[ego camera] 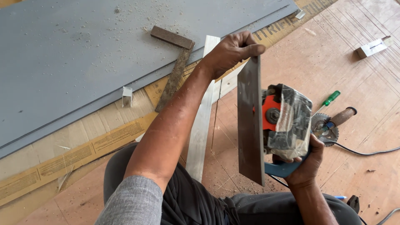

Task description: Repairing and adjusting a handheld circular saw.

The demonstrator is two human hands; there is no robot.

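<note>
My left hand grips the top edge of a narrow grey board strip, held upright in front of me. My right hand holds a blue power cutter by its handle, its body wrapped in shiny plastic, with an orange guard against the strip's right face. A long aluminium strip lies on the floor under my left forearm.
A large grey sheet dusted with chips lies on cardboard at the left. A rusty try square rests on its edge. A green-handled screwdriver, a saw blade, a wooden-handled tool, cables and small metal brackets lie on plywood.
</note>
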